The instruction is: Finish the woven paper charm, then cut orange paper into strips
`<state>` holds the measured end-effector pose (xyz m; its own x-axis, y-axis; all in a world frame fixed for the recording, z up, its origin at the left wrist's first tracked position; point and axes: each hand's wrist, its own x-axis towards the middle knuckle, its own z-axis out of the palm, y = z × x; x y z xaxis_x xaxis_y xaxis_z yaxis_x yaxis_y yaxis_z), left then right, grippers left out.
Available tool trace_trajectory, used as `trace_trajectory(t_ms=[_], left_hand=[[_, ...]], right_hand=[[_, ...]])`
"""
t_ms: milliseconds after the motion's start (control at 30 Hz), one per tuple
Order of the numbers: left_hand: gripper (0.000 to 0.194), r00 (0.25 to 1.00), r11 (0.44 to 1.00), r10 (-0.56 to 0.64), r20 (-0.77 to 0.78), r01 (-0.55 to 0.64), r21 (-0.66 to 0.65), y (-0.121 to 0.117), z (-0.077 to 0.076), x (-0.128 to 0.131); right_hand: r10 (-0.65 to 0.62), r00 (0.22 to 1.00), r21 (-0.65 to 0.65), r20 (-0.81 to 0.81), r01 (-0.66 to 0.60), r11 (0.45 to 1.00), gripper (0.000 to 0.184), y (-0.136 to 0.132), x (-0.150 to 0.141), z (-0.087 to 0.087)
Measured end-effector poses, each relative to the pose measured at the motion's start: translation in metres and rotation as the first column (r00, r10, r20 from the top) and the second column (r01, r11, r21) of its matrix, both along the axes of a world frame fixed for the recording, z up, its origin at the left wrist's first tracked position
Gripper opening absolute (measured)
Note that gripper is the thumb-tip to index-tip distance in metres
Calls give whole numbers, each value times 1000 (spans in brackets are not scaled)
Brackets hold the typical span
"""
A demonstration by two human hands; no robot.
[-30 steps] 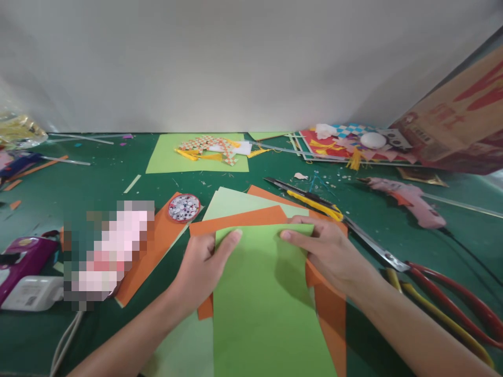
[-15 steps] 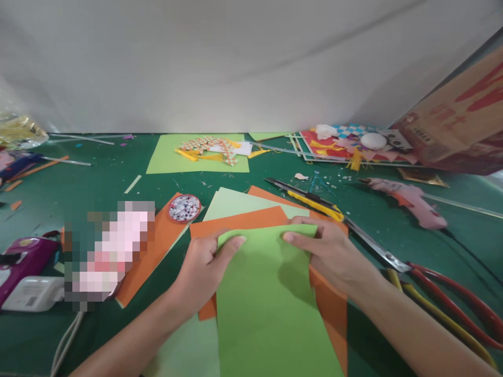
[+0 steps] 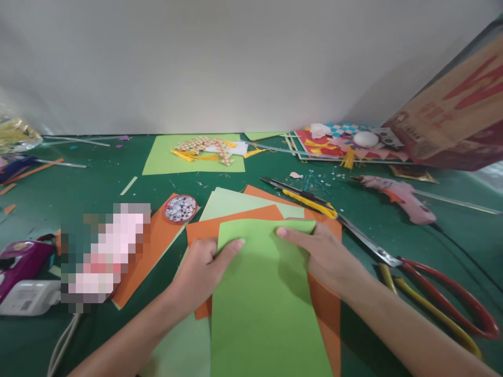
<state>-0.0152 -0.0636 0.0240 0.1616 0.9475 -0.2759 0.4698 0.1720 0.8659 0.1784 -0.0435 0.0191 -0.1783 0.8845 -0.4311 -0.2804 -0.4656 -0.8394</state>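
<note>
A bright green paper sheet (image 3: 263, 303) lies on top of a stack of orange paper (image 3: 236, 220) and pale green paper (image 3: 236, 201) on the green mat. My left hand (image 3: 202, 269) grips the sheet's left edge near its far corner, thumb on top, fingers curled under. My right hand (image 3: 318, 251) holds the far right corner, thumb pressed on the top surface and fingers along the edge.
A round tin of googly eyes (image 3: 179, 208) sits left of the stack. A yellow utility knife (image 3: 302, 198), red-handled scissors (image 3: 432, 283) and a pink glue gun (image 3: 401, 196) lie to the right. Woven paper crafts (image 3: 204, 147), a cardboard box (image 3: 451, 120) stand farther back. A pixelated object (image 3: 104, 251) lies at left.
The green sheet has slid slightly away from me over the stack, and my right thumb has moved a little left along its far edge. The view shifted slightly.
</note>
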Motion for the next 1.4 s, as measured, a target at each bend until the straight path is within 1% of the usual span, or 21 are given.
trace_trajectory(t_ms=[100,267,467,600,667,733,800,867,933,1000,1200,1400], left_hand=[[46,1000,1000,-16,-9,16,-15,2,1,0],[46,1000,1000,-4,-14,3,-21,2,4,1],[45,1000,999,-19,-2,19,-42,1,4,1],[45,999,998,-44,18,45,-43,1,3,0],[42,998,998,-47,40,49,-48,1,3,0],[39,994,997,-51,98,56,-52,2,4,0],[38,985,998,-51,163,55,-22,1,5,0],[41,980,998,-35,194,26,49,1,6,0],[45,983,994,-5,186,-15,110,1,6,0],[46,987,989,22,160,-45,141,1,5,0],[45,989,988,18,145,-39,147,0,3,0],[47,988,981,45,148,-72,182,1,4,0]], right_hand=[[5,1000,-4,1,-5,1000,29,-2,-1,3],[-3,999,-2,32,3,1000,30,-3,-2,8],[-23,999,-4,39,23,1000,31,-2,-2,7],[-45,998,-8,53,46,999,31,-2,0,6],[-33,997,-1,63,33,999,31,-2,1,5],[-7,997,0,74,7,1000,30,-2,1,4],[21,996,0,91,-21,1000,29,-2,1,3],[47,993,7,112,-48,999,29,-2,1,1],[59,991,19,123,-62,998,29,-3,1,0],[66,991,22,115,-69,997,28,-3,2,0],[60,991,23,117,-63,998,27,-3,1,0],[67,990,25,122,-71,997,28,-4,1,1]])
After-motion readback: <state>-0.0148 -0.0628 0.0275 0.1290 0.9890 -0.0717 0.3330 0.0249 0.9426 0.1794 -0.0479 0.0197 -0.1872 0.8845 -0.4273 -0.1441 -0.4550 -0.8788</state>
